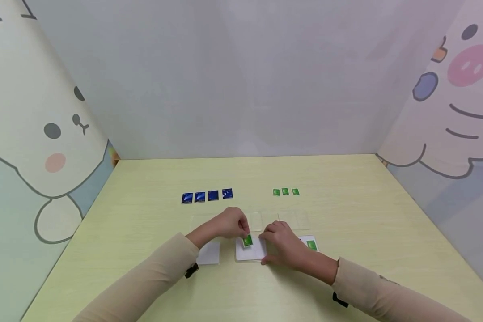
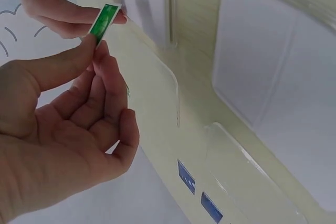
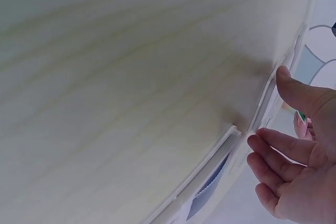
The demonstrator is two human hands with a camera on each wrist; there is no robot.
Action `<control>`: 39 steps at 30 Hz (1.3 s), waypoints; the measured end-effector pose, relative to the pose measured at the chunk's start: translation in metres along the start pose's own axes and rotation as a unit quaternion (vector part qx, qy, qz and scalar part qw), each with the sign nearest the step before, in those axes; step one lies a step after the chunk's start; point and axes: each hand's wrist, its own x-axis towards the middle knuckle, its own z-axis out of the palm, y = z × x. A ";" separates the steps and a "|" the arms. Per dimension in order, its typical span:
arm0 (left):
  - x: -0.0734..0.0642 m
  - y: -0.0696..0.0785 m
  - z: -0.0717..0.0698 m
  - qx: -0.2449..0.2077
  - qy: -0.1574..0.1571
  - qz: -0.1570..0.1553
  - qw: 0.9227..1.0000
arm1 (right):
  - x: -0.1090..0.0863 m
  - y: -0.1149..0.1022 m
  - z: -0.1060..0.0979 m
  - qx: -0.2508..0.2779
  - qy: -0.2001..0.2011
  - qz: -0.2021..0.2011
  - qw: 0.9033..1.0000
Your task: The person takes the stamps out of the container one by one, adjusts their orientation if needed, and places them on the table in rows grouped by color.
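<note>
My left hand (image 1: 230,222) pinches a small green stamp (image 1: 247,241) with a white border between thumb and index finger. The stamp is held tilted over the middle white card (image 1: 249,253), which lies in a shallow clear case. With thumb and fingertips apart, my right hand (image 1: 285,245) touches that case's right side, thumb at the near corner and fingers toward the far one. In the right wrist view its thumb (image 3: 294,90) and fingertips meet the case edge. Behind the right hand, partly hidden, lies another white card (image 1: 316,240) bearing a green stamp (image 1: 311,245).
Several blue stamps (image 1: 213,195) lie in a row at the back left, and three green ones (image 1: 285,191) at the back right. Clear plastic lids (image 1: 294,220) lie behind the cases. Left of the middle case is another white card (image 1: 209,253), partly behind the left forearm.
</note>
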 end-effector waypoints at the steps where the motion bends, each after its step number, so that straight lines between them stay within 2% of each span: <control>1: 0.000 0.000 -0.001 0.001 0.000 -0.002 1.000 | 0.000 0.000 0.000 -0.001 0.000 -0.001 1.000; 9: 0.003 -0.004 -0.004 0.003 -0.003 -0.014 1.000 | 0.002 0.000 0.001 0.001 0.004 -0.006 1.000; 20: 0.001 -0.003 -0.014 0.004 -0.002 -0.022 1.000 | 0.002 -0.001 0.001 0.005 -0.002 -0.004 1.000; 27: 0.001 -0.001 -0.020 0.012 -0.025 -0.033 0.999 | 0.003 0.000 0.003 0.006 -0.009 0.008 1.000; 33: 0.005 -0.002 -0.026 0.041 -0.045 -0.035 0.998 | 0.004 0.000 0.003 0.009 -0.009 0.007 1.000; 39: 0.008 0.000 -0.032 0.045 -0.049 -0.048 0.997 | 0.003 -0.001 0.002 0.015 -0.005 0.004 1.000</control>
